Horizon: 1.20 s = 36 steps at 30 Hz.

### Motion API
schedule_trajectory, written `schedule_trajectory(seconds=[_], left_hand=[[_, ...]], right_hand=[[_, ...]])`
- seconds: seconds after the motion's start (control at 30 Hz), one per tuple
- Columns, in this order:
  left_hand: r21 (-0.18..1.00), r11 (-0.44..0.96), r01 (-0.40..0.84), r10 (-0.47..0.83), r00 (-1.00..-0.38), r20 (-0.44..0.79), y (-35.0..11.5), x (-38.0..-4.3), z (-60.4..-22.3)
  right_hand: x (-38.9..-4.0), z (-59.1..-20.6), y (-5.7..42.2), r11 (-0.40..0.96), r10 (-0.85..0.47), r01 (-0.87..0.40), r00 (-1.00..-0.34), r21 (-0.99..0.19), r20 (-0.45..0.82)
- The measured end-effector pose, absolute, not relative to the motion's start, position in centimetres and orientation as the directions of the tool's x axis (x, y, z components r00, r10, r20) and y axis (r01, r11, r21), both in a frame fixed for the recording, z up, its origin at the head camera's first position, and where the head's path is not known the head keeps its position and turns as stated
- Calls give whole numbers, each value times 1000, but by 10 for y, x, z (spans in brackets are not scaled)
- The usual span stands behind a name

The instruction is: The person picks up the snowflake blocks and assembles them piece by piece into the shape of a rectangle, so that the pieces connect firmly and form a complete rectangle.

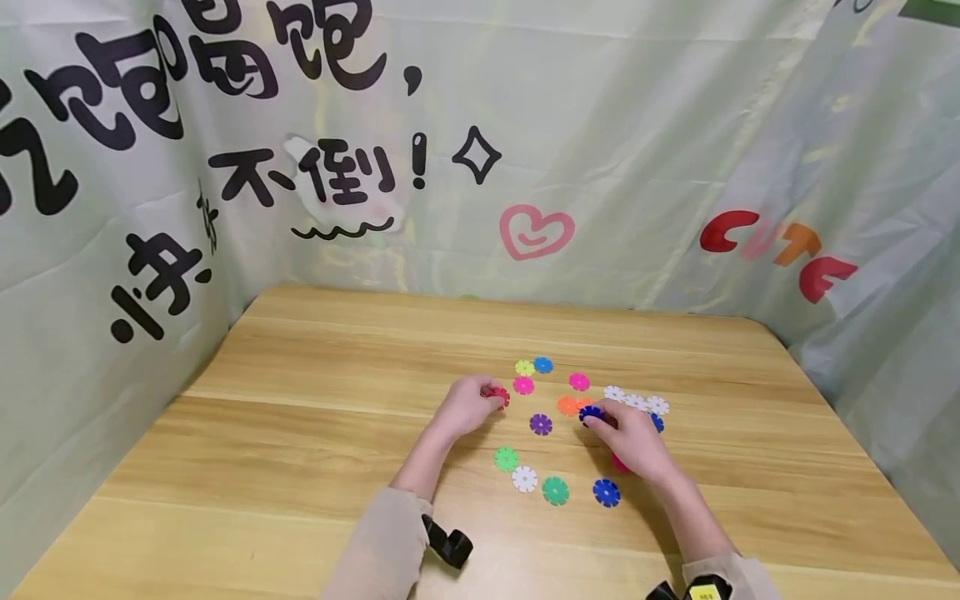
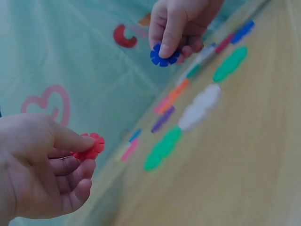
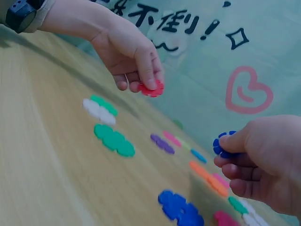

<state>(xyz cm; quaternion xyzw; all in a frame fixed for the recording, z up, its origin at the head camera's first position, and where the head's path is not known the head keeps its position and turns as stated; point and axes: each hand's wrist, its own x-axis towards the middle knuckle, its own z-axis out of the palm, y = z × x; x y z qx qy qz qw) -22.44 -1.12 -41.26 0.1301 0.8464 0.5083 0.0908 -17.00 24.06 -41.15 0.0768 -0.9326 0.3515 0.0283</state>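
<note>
While the left hand (image 1: 467,406) pinched one red disc (image 1: 501,397), notched, raised off the table (image 1: 300,433), the right hand (image 1: 633,437) had its thumb and fingers clamped on one dark blue disc (image 1: 591,414), likewise notched and raised. Lying between the hands: one purple disc (image 1: 541,425), flat, apart. Just beside the dark blue disc: one orange pair (image 1: 567,406). Beyond the right hand: one white trio (image 1: 636,402).

Hazards, in my judgement: either held disc, thin and gripped near its edge, could slip if the pinch slackened; the right hand, lowered carelessly, could scatter the orange pair.

Differences by view: the right wrist view showed one green disc (image 3: 237,205) beside the white trio, absent from the head view, probably covered there by the right hand; also the right hand's other fingers, folded below its disc.
</note>
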Motion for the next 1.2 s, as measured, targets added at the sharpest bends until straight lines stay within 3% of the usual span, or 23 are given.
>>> schedule_trajectory(seconds=[0.4,0.7,1.0,1.2], left_hand=[[982,184,44,452,-891,-45,-16,-201,-369],[996,88,34,543,-840,-19,-20,-188,-353],[1000,-28,5,533,-846,19,-22,-185,-347],[998,-61,-25,542,-840,12,-21,-184,-349]], right_hand=[[-154,-372,209,605,-155,-248,-969,-757,193],[-154,-363,188,566,-222,-394,-919,-724,327],[-149,-358,176,507,-219,-457,-888,-731,403],[-148,-360,174,496,-227,-551,-828,-671,512]])
